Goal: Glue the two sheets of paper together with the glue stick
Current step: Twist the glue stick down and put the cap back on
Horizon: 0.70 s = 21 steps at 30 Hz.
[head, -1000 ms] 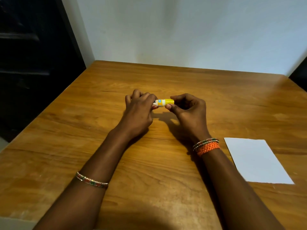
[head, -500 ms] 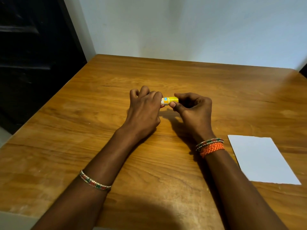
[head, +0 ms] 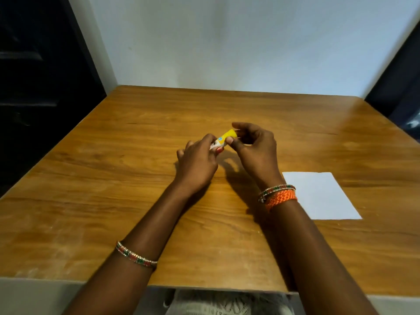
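Broadly, the table point(head: 95, 201) lies bare toward its left and far edges. White paper point(head: 318, 196) sits near the right edge. Mid-table, raised, the left hand point(head: 195, 164) and right hand point(head: 254, 148) both pinch the tilted glue stick point(head: 223, 138).

Glue stick point(head: 223, 140) tilted up; both hands seemingly raised off table point(head: 113, 178).
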Available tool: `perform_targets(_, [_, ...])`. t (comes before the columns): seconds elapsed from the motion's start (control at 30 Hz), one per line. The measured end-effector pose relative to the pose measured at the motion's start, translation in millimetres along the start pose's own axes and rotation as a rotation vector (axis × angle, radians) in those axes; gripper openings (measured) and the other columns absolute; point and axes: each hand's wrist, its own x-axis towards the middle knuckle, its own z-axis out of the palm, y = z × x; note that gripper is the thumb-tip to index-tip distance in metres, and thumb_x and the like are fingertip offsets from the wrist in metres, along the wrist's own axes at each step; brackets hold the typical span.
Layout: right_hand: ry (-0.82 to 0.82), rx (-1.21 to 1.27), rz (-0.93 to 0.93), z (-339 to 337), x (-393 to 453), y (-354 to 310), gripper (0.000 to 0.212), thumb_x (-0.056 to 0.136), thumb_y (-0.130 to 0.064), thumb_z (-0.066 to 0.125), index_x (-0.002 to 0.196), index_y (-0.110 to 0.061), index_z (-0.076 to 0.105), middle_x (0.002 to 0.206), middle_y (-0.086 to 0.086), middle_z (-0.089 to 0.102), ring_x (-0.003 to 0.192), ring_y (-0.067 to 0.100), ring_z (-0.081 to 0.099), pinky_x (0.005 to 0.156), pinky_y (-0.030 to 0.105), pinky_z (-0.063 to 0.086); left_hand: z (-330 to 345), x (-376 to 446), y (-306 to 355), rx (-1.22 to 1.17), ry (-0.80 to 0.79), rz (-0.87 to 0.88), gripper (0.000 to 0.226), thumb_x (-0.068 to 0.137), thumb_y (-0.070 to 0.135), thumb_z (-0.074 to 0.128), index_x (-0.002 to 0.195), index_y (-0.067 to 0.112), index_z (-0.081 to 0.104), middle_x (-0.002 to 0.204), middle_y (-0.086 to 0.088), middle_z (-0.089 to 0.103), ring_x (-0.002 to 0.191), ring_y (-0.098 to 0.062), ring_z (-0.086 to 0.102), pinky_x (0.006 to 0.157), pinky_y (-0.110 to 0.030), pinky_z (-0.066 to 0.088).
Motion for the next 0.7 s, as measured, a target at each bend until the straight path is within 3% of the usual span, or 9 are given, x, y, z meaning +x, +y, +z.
perform_targets(0.07, [-0.027,-0.198,-0.045,-28,-17,1,0.037,0.082,-0.020,0.069,0.118,-0.014,0.063,0.096,-0.001,0.067,0.085,0.005,0.062,0.069,0.004,0.044,1,-12,10,-0.438,-0.034,-0.157,0.008,0.083,0.024,0.061,0.090,0.019,0.062,0.090,-0.006,0.067,0.093,-0.029,0.062,0.079,-0.045,0.050])
perform_targets(0.13, [-0.033,-0.428,-0.102,-68,-41,5,0.030,0.086,-0.023,0.064,0.114,-0.014,0.065,0.105,0.001,0.068,0.095,0.012,0.062,0.076,0.014,0.043,-1,-22,19,-0.725,-0.084,-0.313,0.007,0.082,0.009,0.068,0.085,0.014,0.064,0.083,-0.007,0.065,0.083,-0.025,0.063,0.071,-0.039,0.055])
perform_targets(0.17, [-0.032,-0.554,-0.119,-90,-54,8,0.026,0.086,-0.021,0.063,0.111,-0.014,0.066,0.108,0.003,0.068,0.101,0.017,0.062,0.083,0.020,0.042,-1,-25,21,-0.759,-0.088,-0.344,0.011,0.080,0.004,0.068,0.084,0.013,0.063,0.081,-0.006,0.064,0.080,-0.022,0.062,0.069,-0.036,0.055])
perform_targets(0.23, [-0.046,-0.767,-0.075,-125,-79,10,0.023,0.086,-0.018,0.061,0.107,-0.014,0.068,0.110,0.007,0.068,0.105,0.024,0.060,0.089,0.033,0.043,1,-28,23,-0.777,-0.070,-0.356,0.017,0.077,0.001,0.071,0.086,0.012,0.064,0.082,-0.005,0.065,0.078,-0.019,0.063,0.070,-0.037,0.056])
perform_targets(0.33, [-0.158,-0.915,0.030,-147,-103,10,0.023,0.089,-0.022,0.055,0.109,-0.017,0.065,0.116,0.005,0.065,0.106,0.023,0.056,0.086,0.036,0.044,9,-23,28,-0.763,-0.036,-0.334,0.021,0.075,0.001,0.073,0.088,0.015,0.064,0.085,-0.005,0.066,0.080,-0.020,0.064,0.071,-0.038,0.057])
perform_targets(0.53, [-0.245,-0.925,0.028,-115,-56,18,0.021,0.091,-0.028,0.047,0.102,-0.018,0.062,0.112,0.002,0.064,0.108,0.025,0.054,0.091,0.040,0.038,27,14,35,-0.619,0.140,-0.285,0.029,0.073,0.008,0.077,0.098,0.017,0.064,0.097,-0.003,0.066,0.085,-0.017,0.064,0.067,-0.035,0.059])
perform_targets(0.63, [-0.261,-0.912,0.035,-90,-13,28,0.022,0.091,-0.028,0.045,0.095,-0.017,0.063,0.105,0.003,0.065,0.107,0.025,0.055,0.093,0.042,0.032,41,40,33,-0.521,0.186,-0.235,0.031,0.074,0.014,0.077,0.102,0.013,0.065,0.096,-0.002,0.066,0.079,-0.011,0.061,0.058,-0.018,0.053])
perform_targets(0.7, [-0.248,-0.907,0.021,-79,12,36,0.021,0.090,-0.028,0.044,0.092,-0.017,0.062,0.102,0.003,0.066,0.106,0.026,0.055,0.094,0.044,0.031,49,58,28,-0.463,0.217,-0.205,0.028,0.074,0.017,0.077,0.100,0.013,0.066,0.092,-0.001,0.067,0.079,-0.012,0.062,0.066,-0.023,0.053])
